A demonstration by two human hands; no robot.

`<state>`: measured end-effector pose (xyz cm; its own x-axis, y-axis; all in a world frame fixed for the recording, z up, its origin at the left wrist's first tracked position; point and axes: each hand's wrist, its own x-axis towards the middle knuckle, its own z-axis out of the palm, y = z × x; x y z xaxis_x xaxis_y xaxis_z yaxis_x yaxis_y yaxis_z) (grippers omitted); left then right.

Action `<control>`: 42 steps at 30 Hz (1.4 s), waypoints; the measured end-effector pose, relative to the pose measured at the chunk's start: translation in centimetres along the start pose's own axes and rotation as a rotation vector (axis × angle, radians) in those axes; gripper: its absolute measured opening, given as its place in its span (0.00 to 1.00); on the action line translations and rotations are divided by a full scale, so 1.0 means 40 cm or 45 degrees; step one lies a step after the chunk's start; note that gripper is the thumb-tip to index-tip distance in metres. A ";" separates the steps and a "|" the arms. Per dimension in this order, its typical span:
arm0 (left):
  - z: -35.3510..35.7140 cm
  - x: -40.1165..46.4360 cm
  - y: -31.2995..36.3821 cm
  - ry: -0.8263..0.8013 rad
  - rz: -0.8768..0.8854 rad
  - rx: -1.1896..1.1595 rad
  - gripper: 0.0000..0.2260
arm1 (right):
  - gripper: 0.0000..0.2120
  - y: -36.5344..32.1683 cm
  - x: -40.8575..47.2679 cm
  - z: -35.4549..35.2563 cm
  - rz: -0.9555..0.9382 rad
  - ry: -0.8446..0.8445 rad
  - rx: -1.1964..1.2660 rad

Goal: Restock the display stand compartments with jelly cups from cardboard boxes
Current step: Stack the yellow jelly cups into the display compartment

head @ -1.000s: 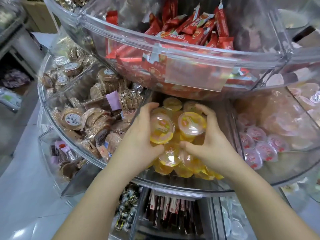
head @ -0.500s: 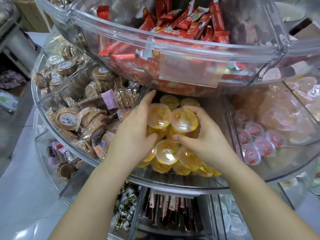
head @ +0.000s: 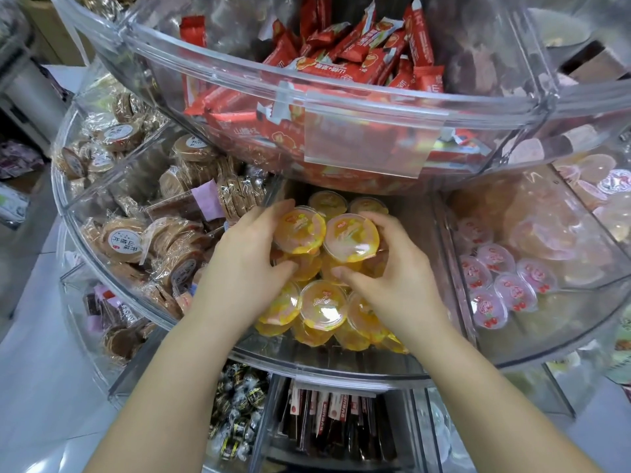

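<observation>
Yellow jelly cups [head: 321, 308] are lying heaped in the middle compartment [head: 341, 365] of a clear plastic stand, and both bare hands are reaching into it from the front. The left hand [head: 244, 268] is curling round one cup [head: 298, 230], its fingertips [head: 281, 208] hooking over the far rim and its thumb pressing in underneath. The right hand [head: 397, 274] is gripping a second cup [head: 351, 237] the same way, fingers [head: 379, 221] bending over the far edge and thumb tucking below. These two cups are touching side by side between the hands, sitting on top of the pile. More yellow cups are showing just beyond the fingertips, under the upper tier, and others are lying nearer the wrists against the front wall.

Left of the left fingers, past a clear divider, wrapped brown discs [head: 126, 240] are filling the next compartment. Right of the right fingers, past another divider, pink-lidded cups [head: 505, 285] are lying in a loose cluster. Above the fingers, the upper tier [head: 341, 107] is holding red wrapped bars [head: 358, 59]. Below the wrists, the bottom tier is showing dark sachets [head: 327, 425] standing upright and black-and-silver sweets [head: 235, 411] beside them. Both forearms are coming up bare from the bottom of the view.
</observation>
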<state>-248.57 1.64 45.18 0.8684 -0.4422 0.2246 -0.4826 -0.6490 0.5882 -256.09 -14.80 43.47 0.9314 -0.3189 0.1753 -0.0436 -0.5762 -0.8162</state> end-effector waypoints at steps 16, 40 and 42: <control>-0.002 0.000 0.008 -0.050 -0.012 -0.052 0.33 | 0.34 0.014 0.001 -0.024 0.061 -0.153 -0.020; -0.011 -0.006 -0.015 -0.001 0.177 0.011 0.30 | 0.42 0.027 0.013 -0.030 0.075 -0.178 -0.028; -0.017 -0.011 -0.010 -0.004 0.165 -0.020 0.31 | 0.44 0.020 0.006 -0.041 0.087 -0.144 -0.017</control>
<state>-248.67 2.52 45.39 0.7986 -0.5236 0.2968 -0.5886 -0.5767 0.5665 -256.50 -16.57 43.75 0.9608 -0.2714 0.0561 -0.1123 -0.5663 -0.8165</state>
